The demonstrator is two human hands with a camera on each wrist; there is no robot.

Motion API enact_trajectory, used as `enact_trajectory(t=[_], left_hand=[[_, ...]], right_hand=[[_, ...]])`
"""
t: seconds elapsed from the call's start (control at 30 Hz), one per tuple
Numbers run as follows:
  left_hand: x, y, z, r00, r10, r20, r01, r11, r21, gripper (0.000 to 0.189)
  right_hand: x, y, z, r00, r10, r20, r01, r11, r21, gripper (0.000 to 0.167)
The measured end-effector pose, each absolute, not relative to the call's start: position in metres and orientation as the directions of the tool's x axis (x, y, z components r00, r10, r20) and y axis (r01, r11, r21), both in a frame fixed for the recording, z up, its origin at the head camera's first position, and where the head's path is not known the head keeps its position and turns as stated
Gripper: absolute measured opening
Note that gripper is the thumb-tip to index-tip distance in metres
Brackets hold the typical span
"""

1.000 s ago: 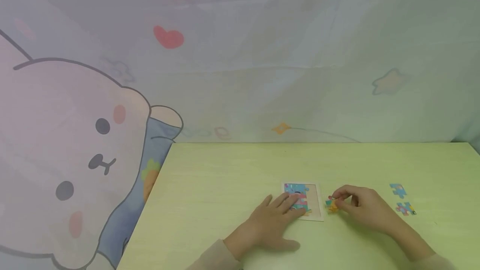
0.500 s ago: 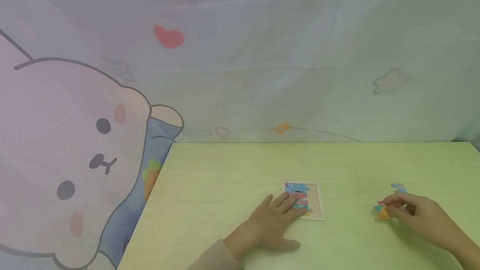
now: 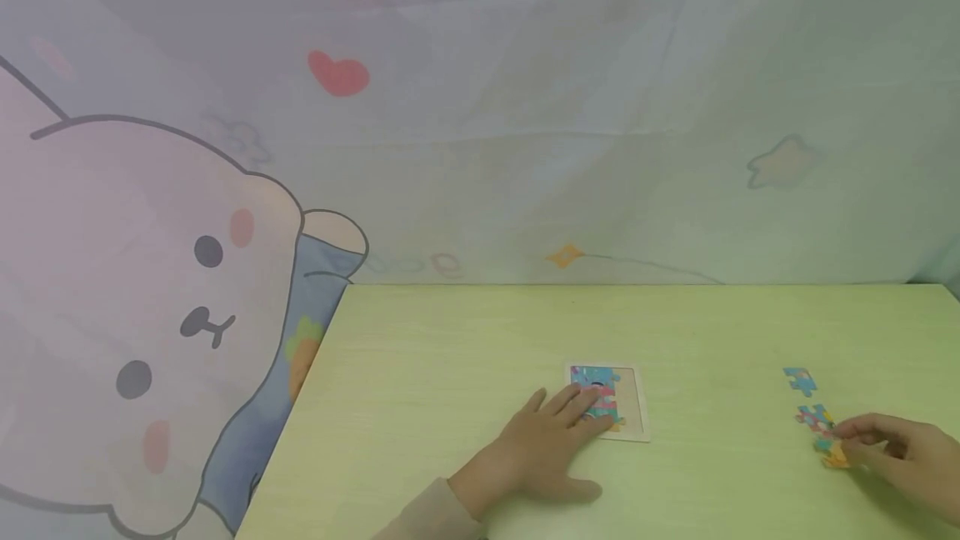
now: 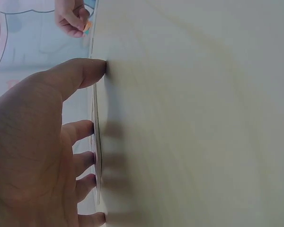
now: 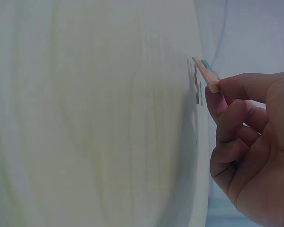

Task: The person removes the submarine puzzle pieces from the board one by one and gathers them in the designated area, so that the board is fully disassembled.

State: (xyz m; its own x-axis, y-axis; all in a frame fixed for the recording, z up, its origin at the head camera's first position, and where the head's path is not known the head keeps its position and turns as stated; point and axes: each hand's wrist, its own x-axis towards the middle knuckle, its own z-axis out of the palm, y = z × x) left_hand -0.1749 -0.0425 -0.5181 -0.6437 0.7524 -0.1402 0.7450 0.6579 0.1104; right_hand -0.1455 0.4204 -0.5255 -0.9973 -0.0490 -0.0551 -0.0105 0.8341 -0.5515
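My left hand (image 3: 551, 448) lies with fingers spread over a jigsaw board (image 3: 636, 407) with a pale frame. Joined blue and pink pieces fill the board's left part, partly hidden by the fingers; bare wood shows along its right side. Off to the right, my right hand (image 3: 903, 452) pinches an orange and teal puzzle piece (image 3: 835, 455) between thumb and fingertips. The right wrist view shows that puzzle piece (image 5: 206, 75) tilted and held above the tabletop. Just beyond it lies a pink and blue puzzle piece (image 3: 813, 417).
A blue puzzle piece (image 3: 801, 381) lies farther back on the right side of the yellow-green table (image 3: 450, 332). Behind the table hangs a pale cloth (image 3: 525, 107) printed with hearts and a large bear, which also covers the left side.
My right hand has carried the orange and teal puzzle piece rightward, from beside the board to near the two loose pieces. My left hand has stayed on the board.
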Motion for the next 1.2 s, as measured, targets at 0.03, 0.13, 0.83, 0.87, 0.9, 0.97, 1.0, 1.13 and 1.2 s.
enact_trajectory(t=[0.03, 0.13, 0.83, 0.87, 0.9, 0.97, 1.0, 1.13, 1.2], left_hand=[[-0.175, -0.043, -0.518, -0.643, 0.753, -0.14, 0.745, 0.658, 0.11, 0.081], [-0.175, -0.043, -0.518, -0.642, 0.754, -0.141, 0.746, 0.656, 0.114, 0.081], [-0.174, -0.047, -0.519, -0.64, 0.756, -0.138, 0.746, 0.655, 0.125, 0.083], [-0.173, -0.047, -0.519, -0.64, 0.756, -0.137, 0.746, 0.654, 0.126, 0.083], [-0.173, -0.047, -0.519, -0.639, 0.757, -0.136, 0.747, 0.653, 0.127, 0.083], [-0.173, -0.047, -0.518, -0.638, 0.759, -0.134, 0.748, 0.651, 0.128, 0.083], [-0.173, -0.047, -0.518, -0.637, 0.759, -0.133, 0.748, 0.65, 0.131, 0.083], [-0.172, -0.046, -0.517, -0.635, 0.761, -0.13, 0.75, 0.648, 0.132, 0.083], [-0.172, -0.045, -0.518, -0.636, 0.761, -0.127, 0.751, 0.649, 0.125, 0.083]], right_hand=[[-0.146, 0.422, -0.526, -0.996, -0.047, -0.077, 0.003, 0.836, -0.549, 0.02], [-0.145, 0.426, -0.53, -0.993, -0.046, -0.108, 0.021, 0.837, -0.548, 0.021], [-0.153, 0.4, -0.517, -0.991, -0.123, -0.05, -0.076, 0.835, -0.545, 0.018], [-0.155, 0.395, -0.515, -0.99, -0.134, -0.054, -0.081, 0.824, -0.56, 0.019], [-0.157, 0.389, -0.514, -0.988, -0.146, -0.048, -0.092, 0.815, -0.572, 0.019], [-0.16, 0.379, -0.514, -0.984, -0.179, -0.01, -0.138, 0.792, -0.594, 0.017], [-0.162, 0.373, -0.514, -0.981, -0.192, 0.008, -0.158, 0.785, -0.599, 0.016], [-0.17, 0.35, -0.512, -0.968, -0.238, 0.074, -0.23, 0.739, -0.633, 0.013], [-0.175, 0.338, -0.511, -0.96, -0.26, 0.101, -0.261, 0.712, -0.651, 0.011]])
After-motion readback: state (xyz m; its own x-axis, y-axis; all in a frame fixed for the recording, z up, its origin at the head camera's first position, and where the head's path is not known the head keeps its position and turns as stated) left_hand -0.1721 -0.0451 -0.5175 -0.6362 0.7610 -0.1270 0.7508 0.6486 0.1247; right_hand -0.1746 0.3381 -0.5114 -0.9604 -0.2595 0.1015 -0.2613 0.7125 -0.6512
